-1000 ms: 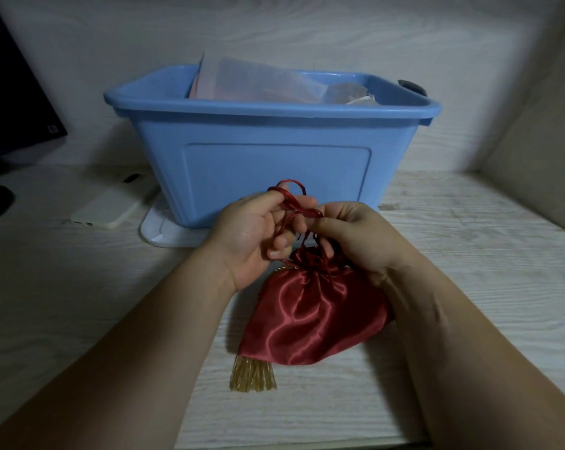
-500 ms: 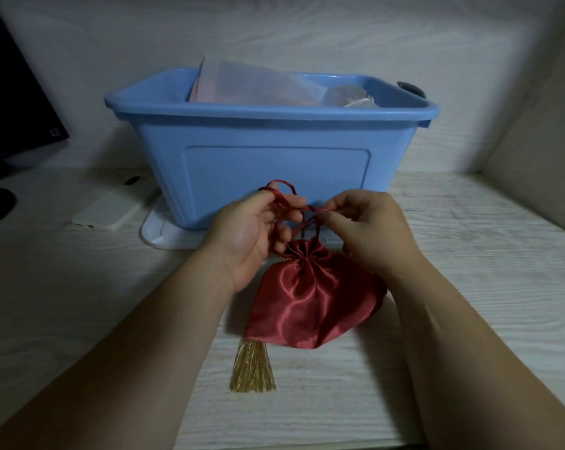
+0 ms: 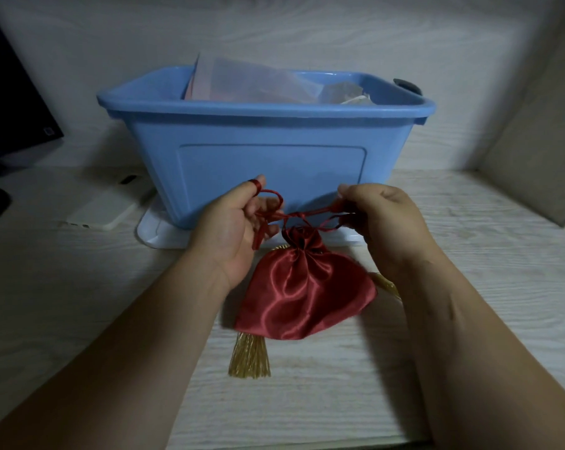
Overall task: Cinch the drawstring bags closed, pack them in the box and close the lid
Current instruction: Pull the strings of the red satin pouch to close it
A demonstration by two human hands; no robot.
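Head view: I see the red satin bag (image 3: 304,297) lying on the desk (image 3: 80,287), roughly midway between the left and right edges and nearer the near edge than the far one, with its neck gathered tight and pointing toward the far edge. Its red drawstring (image 3: 302,216) runs out from the neck to both sides. My left hand (image 3: 232,228) has a closed grip on the left run of cord, which is wound round the index finger (image 3: 254,186) and passes through the curled fingers, with a loose end hanging across the palm. My right hand (image 3: 385,222) grips the right run, pinching the cord between thumb and curled fingers. The two hands are apart, with the cord stretched between them just above the neck. A gold tassel (image 3: 249,357) lies at the bag's near left corner, and a second gold tassel (image 3: 386,284) shows at its right side, partly hidden by my right forearm. Just beyond the hands stands the blue box (image 3: 268,167), open-topped, sitting on a white lid (image 3: 154,232) that lies flat on the desk toward the far edge. Clear bags (image 3: 242,82) stick up above the box rim. Left of the box lies a flat white slab (image 3: 102,209), and at the left edge a dark monitor (image 3: 11,102) stands.
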